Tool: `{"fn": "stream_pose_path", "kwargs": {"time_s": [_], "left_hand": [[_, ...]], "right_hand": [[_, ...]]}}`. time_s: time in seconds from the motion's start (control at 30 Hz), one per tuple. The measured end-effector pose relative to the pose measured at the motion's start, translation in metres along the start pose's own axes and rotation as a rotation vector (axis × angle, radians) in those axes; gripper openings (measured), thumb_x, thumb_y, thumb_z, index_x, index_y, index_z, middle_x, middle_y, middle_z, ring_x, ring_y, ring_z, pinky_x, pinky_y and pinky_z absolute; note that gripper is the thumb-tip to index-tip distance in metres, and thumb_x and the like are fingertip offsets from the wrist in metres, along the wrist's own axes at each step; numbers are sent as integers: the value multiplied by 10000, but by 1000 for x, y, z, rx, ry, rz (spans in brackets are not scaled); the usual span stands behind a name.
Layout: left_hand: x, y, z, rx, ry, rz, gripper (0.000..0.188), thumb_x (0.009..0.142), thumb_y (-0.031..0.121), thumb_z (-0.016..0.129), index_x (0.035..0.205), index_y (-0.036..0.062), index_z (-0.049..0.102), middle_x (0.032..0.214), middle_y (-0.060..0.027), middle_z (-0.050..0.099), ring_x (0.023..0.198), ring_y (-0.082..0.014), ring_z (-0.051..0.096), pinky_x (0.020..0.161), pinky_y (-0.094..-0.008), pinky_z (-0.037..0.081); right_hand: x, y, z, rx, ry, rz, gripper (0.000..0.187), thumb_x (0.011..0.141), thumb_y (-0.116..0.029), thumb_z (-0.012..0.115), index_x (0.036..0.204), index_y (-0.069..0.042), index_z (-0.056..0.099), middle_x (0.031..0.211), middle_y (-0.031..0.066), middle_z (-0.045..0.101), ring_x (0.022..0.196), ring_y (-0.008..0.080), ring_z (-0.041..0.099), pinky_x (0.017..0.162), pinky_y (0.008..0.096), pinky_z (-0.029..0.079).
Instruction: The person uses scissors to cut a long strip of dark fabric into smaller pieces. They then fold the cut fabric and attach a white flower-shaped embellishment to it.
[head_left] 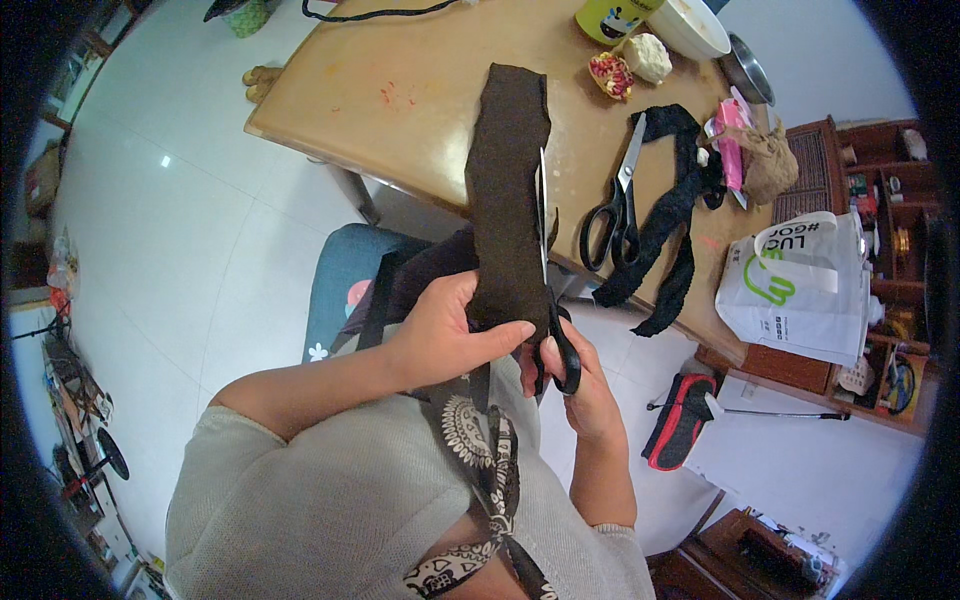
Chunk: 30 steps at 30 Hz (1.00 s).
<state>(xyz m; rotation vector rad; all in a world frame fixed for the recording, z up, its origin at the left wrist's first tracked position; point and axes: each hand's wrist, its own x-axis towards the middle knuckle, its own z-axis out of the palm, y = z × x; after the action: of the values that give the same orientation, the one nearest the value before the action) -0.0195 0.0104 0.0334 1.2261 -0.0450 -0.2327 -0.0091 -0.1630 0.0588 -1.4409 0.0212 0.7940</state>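
A long strip of dark brown cloth (508, 180) runs from my lap up onto the table's near edge and lies flat on it. My left hand (450, 328) grips its near end, the thumb pressed on top and the other fingers hidden beneath. In my right hand (592, 390) is a pair of black-handled scissors (568, 358), fingers through the loops. The long blades point away from me along the cloth's right edge. A thin dark sliver stands off beside them. Whether the blades are parted, I cannot make out.
On the tan table (400, 110) to the right lie other black-handled scissors (626, 190) and black fabric strips (665, 265). Beyond them are a pomegranate piece (610, 75), a white bowl (690, 28) and a pink package (730, 150). A white bag (795, 290) stands at the right edge.
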Motion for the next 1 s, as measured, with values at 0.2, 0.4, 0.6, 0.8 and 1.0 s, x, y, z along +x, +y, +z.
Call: {"fn": "stream_pose_path", "kwargs": {"time_s": [0.2, 0.4, 0.6, 0.8, 1.0], "left_hand": [[10, -16, -33, 842, -48, 74, 402, 780, 341, 610, 934, -26, 551, 882, -129, 577, 814, -224, 568, 739, -318, 442], [27, -27, -45, 404, 213, -37, 245, 852, 247, 548, 940, 19, 536, 872, -34, 558, 823, -101, 506, 753, -247, 414], [30, -53, -43, 524, 563, 137, 268, 809, 231, 614, 928, 16, 507, 831, -38, 542, 788, -107, 500, 741, -239, 410], [40, -42, -19, 105, 555, 66, 268, 797, 231, 634, 920, 15, 534, 806, -15, 558, 744, -78, 501, 697, -214, 408], [42, -51, -25, 378, 512, -81, 230, 812, 215, 616, 891, -1, 607, 812, -2, 590, 717, -63, 509, 649, -209, 406]], "right_hand": [[1, 7, 0, 8, 2, -20, 340, 837, -369, 530, 891, -38, 480, 655, 15, 475, 556, 101, 476, 511, 223, 373], [1, 9, -1, -20, 9, -19, 421, 815, -444, 527, 885, -31, 483, 647, 27, 491, 541, 113, 484, 503, 226, 361], [-1, 12, -2, 0, 20, 0, 438, 796, -448, 542, 893, -25, 483, 649, 40, 502, 542, 121, 489, 507, 227, 364], [-6, 16, -7, 91, -53, -17, 282, 843, -311, 537, 897, -41, 477, 681, 24, 494, 589, 114, 492, 547, 235, 385], [-9, 20, -8, 92, -49, -30, 284, 845, -315, 535, 899, -43, 478, 679, 26, 498, 577, 111, 489, 539, 232, 384]]}}
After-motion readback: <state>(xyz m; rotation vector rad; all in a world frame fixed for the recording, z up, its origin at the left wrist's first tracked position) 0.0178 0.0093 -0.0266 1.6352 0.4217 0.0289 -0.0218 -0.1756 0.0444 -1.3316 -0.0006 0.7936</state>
